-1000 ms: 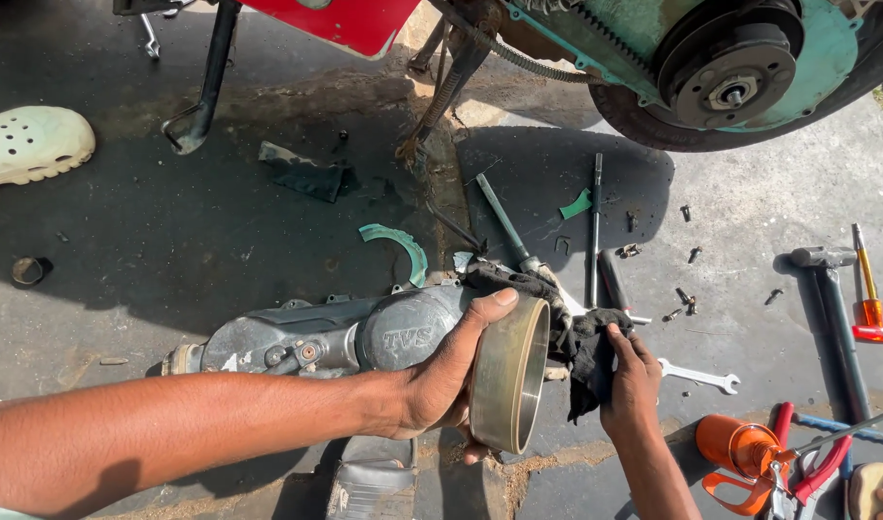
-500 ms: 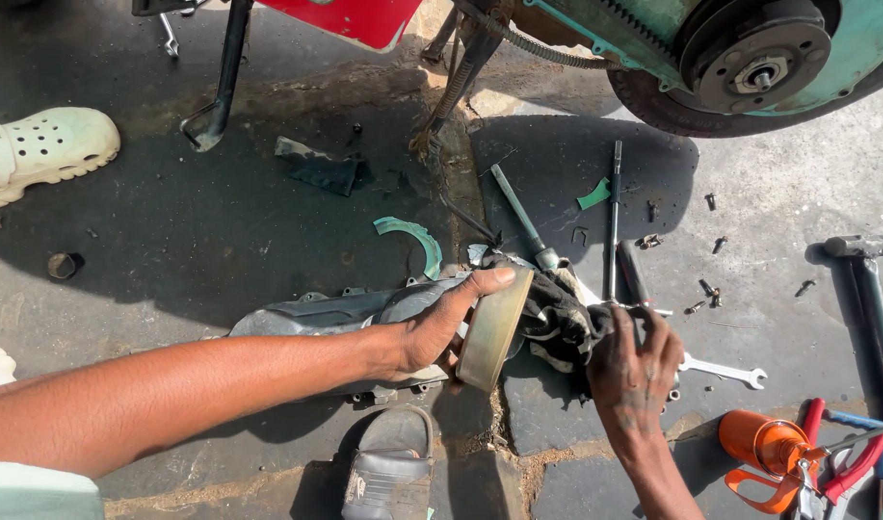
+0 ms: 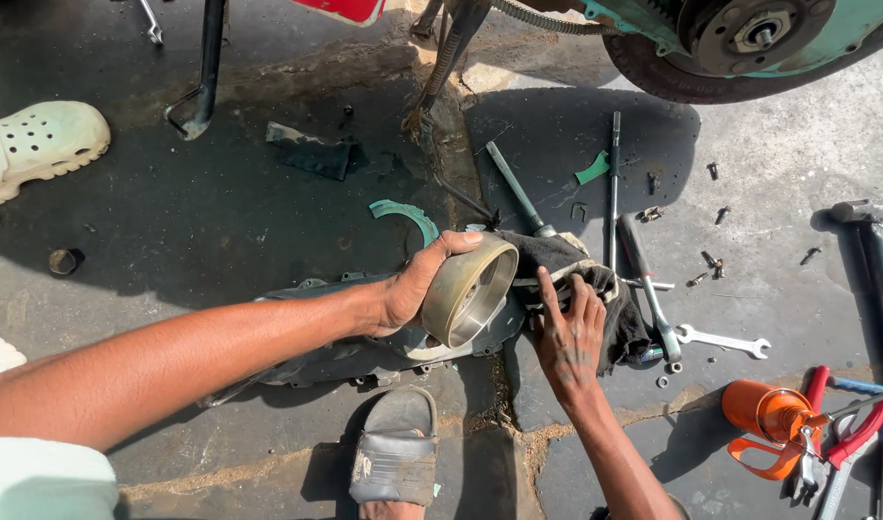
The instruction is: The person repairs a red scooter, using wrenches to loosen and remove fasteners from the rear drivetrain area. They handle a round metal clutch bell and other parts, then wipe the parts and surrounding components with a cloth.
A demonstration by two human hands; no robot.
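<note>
On the oily concrete floor, the left hand clamps a metal drum, its open mouth facing the right hand, which presses a black rag just beside it.

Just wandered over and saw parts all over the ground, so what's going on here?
A person crouches over a concrete floor beside a scooter's rear wheel. The left hand grips a round metal drum tilted on its side, above a grey engine cover. The right hand presses a dark rag next to the drum's open mouth. Wrenches, a hammer, bolts and an orange oil can lie scattered to the right.
</note>
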